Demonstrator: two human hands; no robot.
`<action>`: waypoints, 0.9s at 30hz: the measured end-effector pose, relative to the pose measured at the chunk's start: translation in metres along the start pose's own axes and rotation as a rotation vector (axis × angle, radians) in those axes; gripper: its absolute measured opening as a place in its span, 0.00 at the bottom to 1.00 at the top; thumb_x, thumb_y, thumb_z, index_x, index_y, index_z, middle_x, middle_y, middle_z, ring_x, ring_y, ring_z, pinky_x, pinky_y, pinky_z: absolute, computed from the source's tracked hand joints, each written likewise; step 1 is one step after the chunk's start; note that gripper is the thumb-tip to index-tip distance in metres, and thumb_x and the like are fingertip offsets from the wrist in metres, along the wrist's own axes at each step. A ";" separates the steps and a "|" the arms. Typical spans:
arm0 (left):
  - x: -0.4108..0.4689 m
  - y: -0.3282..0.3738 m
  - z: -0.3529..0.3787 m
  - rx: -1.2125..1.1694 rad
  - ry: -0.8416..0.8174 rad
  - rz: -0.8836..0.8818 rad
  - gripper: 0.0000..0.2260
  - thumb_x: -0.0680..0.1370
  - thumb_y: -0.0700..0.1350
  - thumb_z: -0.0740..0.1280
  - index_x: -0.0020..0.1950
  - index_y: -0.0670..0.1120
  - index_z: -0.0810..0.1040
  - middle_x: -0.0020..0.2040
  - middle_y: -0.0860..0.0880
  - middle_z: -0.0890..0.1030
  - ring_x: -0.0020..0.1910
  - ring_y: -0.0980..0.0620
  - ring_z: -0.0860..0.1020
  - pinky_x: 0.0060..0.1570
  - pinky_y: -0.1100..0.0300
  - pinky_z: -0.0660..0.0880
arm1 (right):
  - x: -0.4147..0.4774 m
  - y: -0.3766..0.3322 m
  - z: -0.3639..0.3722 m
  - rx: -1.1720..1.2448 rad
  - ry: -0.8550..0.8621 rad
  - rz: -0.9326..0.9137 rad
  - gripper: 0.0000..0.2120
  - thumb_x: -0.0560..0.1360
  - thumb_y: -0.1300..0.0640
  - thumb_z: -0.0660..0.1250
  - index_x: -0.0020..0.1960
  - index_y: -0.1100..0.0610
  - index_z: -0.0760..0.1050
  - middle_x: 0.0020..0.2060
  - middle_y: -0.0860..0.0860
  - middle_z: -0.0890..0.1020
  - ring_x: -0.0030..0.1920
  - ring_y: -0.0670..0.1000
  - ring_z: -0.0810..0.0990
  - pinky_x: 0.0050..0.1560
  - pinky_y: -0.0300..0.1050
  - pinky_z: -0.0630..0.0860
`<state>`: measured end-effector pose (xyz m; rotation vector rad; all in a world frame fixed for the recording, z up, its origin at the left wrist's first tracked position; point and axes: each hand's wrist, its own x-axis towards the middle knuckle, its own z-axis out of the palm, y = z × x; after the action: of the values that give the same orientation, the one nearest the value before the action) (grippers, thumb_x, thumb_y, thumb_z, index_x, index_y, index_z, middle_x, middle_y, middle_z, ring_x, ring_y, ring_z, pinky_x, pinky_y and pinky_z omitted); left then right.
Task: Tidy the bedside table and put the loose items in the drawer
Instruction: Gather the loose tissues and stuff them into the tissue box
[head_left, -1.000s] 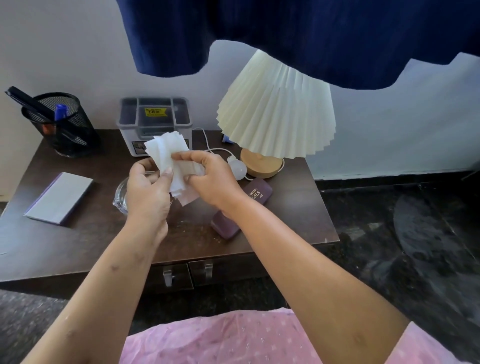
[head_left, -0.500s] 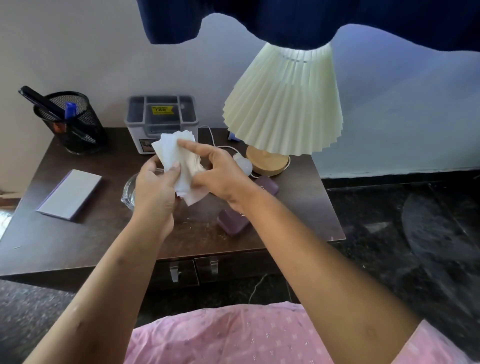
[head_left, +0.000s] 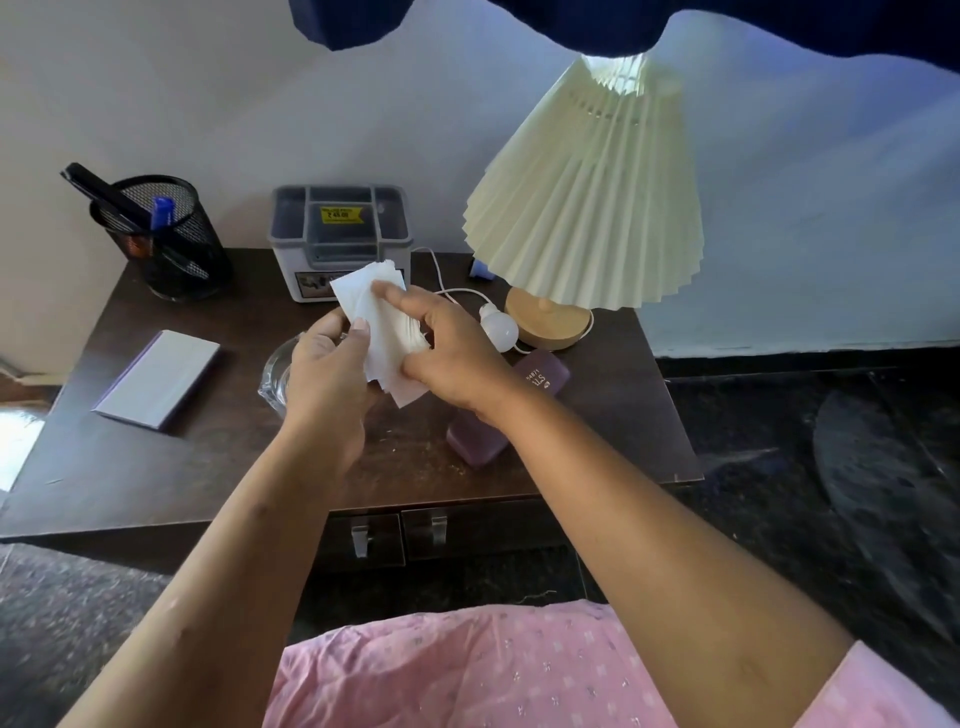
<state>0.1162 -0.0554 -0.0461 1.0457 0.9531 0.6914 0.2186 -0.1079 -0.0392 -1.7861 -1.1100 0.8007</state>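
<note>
Above the middle of the dark wooden bedside table (head_left: 208, 467), both hands hold a stack of white paper tissues (head_left: 382, 332). My left hand (head_left: 327, 364) pinches its left edge with the thumb on top. My right hand (head_left: 452, 353) grips the right side, index finger laid across the top sheet. Under the left hand sits a clear glass bowl (head_left: 275, 374), partly hidden. A purple case (head_left: 478, 441) lies under my right wrist. The drawers (head_left: 363, 538) below the front edge are shut.
A black mesh pen holder (head_left: 171, 244) stands at the back left, a grey plastic box (head_left: 340, 236) at the back middle. A pleated cream lamp (head_left: 587, 197) on a wooden base stands right, with a loose white bulb (head_left: 498, 327) and cord. A pale notebook (head_left: 156, 379) lies left.
The hands have kept working the tissue stack, the right index finger sliding across the top sheet. The view has shifted slightly; nothing on the table has moved.
</note>
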 end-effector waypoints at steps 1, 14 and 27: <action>-0.001 0.000 0.001 0.017 -0.017 0.016 0.13 0.83 0.43 0.56 0.63 0.46 0.76 0.49 0.48 0.83 0.45 0.51 0.81 0.34 0.63 0.78 | 0.002 0.001 0.002 -0.045 0.014 -0.026 0.34 0.70 0.73 0.64 0.73 0.54 0.66 0.71 0.51 0.68 0.70 0.51 0.68 0.65 0.45 0.71; -0.004 -0.003 0.020 -0.258 -0.029 -0.103 0.20 0.80 0.58 0.57 0.62 0.47 0.77 0.56 0.48 0.82 0.60 0.52 0.79 0.62 0.55 0.74 | -0.007 0.009 0.015 0.036 0.135 -0.075 0.23 0.79 0.54 0.63 0.73 0.58 0.65 0.67 0.56 0.75 0.66 0.50 0.74 0.67 0.49 0.70; 0.034 0.017 0.022 -0.115 -0.070 0.129 0.14 0.82 0.42 0.57 0.65 0.46 0.75 0.57 0.48 0.81 0.56 0.52 0.81 0.48 0.62 0.78 | 0.047 0.015 0.019 0.227 0.309 -0.049 0.20 0.75 0.62 0.62 0.67 0.56 0.74 0.60 0.53 0.81 0.58 0.47 0.79 0.61 0.46 0.76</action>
<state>0.1502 -0.0295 -0.0362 1.0294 0.7818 0.8016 0.2265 -0.0617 -0.0644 -1.6191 -0.8225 0.5725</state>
